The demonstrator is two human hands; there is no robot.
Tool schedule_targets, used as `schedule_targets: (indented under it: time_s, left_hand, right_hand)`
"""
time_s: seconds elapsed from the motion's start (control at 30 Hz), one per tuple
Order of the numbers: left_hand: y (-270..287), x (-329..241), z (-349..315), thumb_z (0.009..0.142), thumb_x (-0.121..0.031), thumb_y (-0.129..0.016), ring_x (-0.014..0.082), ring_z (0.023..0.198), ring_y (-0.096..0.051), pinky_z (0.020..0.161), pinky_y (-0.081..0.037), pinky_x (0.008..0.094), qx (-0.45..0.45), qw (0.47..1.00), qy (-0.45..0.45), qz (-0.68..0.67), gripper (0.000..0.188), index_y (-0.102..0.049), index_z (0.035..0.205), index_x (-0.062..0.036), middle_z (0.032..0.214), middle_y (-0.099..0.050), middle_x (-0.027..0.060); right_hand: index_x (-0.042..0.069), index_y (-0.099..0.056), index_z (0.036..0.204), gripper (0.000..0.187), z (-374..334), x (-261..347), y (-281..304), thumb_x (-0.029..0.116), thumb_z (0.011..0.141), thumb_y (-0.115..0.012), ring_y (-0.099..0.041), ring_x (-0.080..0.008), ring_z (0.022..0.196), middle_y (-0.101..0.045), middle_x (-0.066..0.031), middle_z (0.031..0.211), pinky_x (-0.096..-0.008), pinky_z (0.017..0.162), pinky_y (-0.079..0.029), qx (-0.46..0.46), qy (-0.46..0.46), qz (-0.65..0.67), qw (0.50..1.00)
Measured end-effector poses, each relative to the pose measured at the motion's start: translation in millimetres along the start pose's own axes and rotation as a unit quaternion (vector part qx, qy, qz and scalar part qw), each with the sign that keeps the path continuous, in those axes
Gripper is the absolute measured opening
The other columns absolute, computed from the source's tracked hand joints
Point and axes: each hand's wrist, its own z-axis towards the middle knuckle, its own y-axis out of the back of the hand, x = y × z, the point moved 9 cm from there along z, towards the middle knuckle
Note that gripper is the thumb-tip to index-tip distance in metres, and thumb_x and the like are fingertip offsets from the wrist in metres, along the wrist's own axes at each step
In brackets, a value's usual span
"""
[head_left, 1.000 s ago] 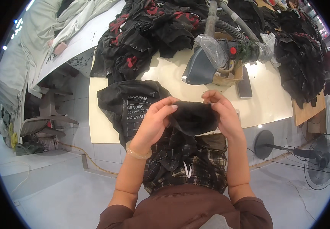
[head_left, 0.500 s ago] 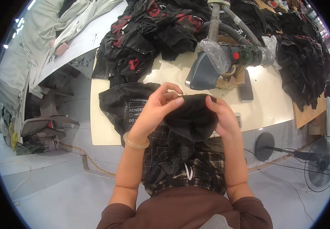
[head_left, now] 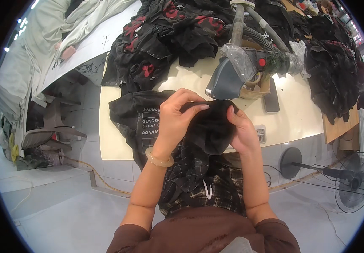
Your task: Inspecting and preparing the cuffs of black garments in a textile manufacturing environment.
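A black garment is stretched between my two hands just below the tip of a dark grey machine head. My left hand pinches its upper edge, thumb and fingers together close to the metal tip. On the other side, my right hand grips the cloth with the thumb on top; its other fingers are partly hidden behind it. To the left, a part with white print lies on the cream table, and dark grid-patterned cloth hangs down over my lap.
Black clothes with red patterns are heaped at the back left, and another black pile hangs at the right. A ribbed hose joins the machine. A phone lies on the table. A fan stands at the right.
My left hand has moved right and its fingers have closed down on the cloth edge. The garment's upper edge has risen to the machine tip. My right hand has shifted slightly left.
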Motion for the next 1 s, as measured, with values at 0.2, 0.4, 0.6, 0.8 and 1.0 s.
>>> schedule_targets:
  time_s: [0.2, 0.4, 0.6, 0.8, 1.0]
  left_hand:
    - [2.1, -6.2, -0.7, 0.075, 0.006, -0.072, 0.0107, 0.077, -0.059, 0.072, -0.046, 0.0221, -0.028, 0.999, 0.004, 0.022, 0.011, -0.065, 0.084, 0.0041, 0.082, -0.063, 0.0044]
    - [3.7, -11.1, -3.5, 0.075, 0.003, -0.074, 0.007, 0.069, -0.056, 0.067, -0.045, 0.0214, -0.084, 0.996, 0.009, 0.024, 0.013, -0.062, 0.079, 0.0026, 0.076, -0.063, 0.0018]
    - [4.8, -8.3, -4.0, 0.075, 0.0, -0.077, 0.0046, 0.067, -0.054, 0.063, -0.043, 0.0192, -0.098, 0.994, 0.019, 0.05, 0.015, -0.063, 0.079, 0.0017, 0.073, -0.063, 0.0]
    - [5.7, -7.3, -3.3, 0.074, -0.001, -0.078, 0.0042, 0.065, -0.052, 0.061, -0.042, 0.019, -0.109, 0.992, 0.033, 0.05, 0.016, -0.063, 0.079, 0.0015, 0.072, -0.063, -0.0009]
    - [5.6, -11.5, -7.7, 0.075, 0.001, -0.077, 0.0041, 0.066, -0.051, 0.062, -0.042, 0.0185, -0.107, 0.992, 0.02, 0.061, 0.016, -0.061, 0.079, 0.0013, 0.072, -0.061, -0.0016]
  right_hand:
    - [-0.002, -0.057, 0.12, 0.031, -1.0, -6.2, -5.4, 0.018, 0.098, -0.054, -0.062, -0.0182, 0.105, -0.064, -0.0101, 0.116, -0.0327, 0.095, -0.048, 0.017, -0.009, 0.005, 1.0]
    - [-0.003, -0.054, 0.123, 0.033, -7.6, -6.8, -9.1, 0.019, 0.098, -0.053, -0.061, -0.0201, 0.108, -0.063, -0.0111, 0.119, -0.0345, 0.097, -0.048, 0.03, -0.001, 0.022, 0.999]
    - [-0.003, -0.046, 0.13, 0.045, -10.0, -10.5, -3.6, 0.026, 0.097, -0.054, -0.056, -0.0265, 0.117, -0.056, -0.0143, 0.127, -0.0409, 0.104, -0.044, 0.016, -0.012, -0.005, 1.0]
    - [-0.004, -0.053, 0.125, 0.037, -12.4, -8.7, -13.6, 0.022, 0.098, -0.054, -0.061, -0.0215, 0.111, -0.062, -0.0128, 0.121, -0.0356, 0.098, -0.048, 0.016, -0.01, 0.025, 1.0]
    - [-0.004, -0.054, 0.124, 0.035, -14.5, -5.4, -15.0, 0.019, 0.097, -0.056, -0.062, -0.0214, 0.108, -0.063, -0.0124, 0.12, -0.0354, 0.097, -0.048, 0.022, -0.001, 0.015, 1.0]
